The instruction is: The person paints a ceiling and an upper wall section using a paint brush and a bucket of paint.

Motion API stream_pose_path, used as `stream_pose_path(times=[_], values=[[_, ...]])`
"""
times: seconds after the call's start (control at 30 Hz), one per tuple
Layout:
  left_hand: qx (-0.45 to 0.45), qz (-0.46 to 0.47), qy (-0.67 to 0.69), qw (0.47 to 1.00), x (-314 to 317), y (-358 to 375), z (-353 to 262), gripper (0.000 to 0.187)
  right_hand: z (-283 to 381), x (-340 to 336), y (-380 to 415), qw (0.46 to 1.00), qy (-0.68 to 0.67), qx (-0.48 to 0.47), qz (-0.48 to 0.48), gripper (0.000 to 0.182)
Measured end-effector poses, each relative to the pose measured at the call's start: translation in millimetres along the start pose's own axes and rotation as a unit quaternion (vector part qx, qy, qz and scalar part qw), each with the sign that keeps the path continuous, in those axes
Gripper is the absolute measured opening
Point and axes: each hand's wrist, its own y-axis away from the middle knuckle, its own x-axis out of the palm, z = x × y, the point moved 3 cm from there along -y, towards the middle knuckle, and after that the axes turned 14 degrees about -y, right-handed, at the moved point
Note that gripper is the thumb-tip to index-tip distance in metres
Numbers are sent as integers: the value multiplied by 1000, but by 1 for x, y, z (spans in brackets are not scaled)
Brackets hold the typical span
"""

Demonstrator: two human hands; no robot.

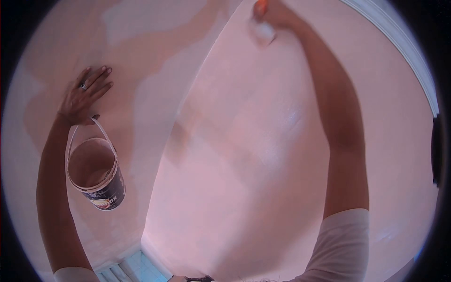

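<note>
My left hand is spread against the patchy left wall, a ring on one finger. From its thumb hangs the white handle of a paint bucket, whose inside shows pinkish residue. High up at the pink right wall, my right hand is closed around a tool with an orange handle. The tool's pale lower part is smeared by motion, so its kind is unclear.
A white moulding curves along the upper right. At the right edge is a dark object. Light blue tiles and pale slatted shapes show at the bottom left. The two walls meet in a slanting corner between my arms.
</note>
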Motion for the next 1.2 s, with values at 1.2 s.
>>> stream_pose_path(times=[1.2], values=[[0,-6,12,1000,3,-1,-1,112,107,31,101,962,206,-91,153,22]])
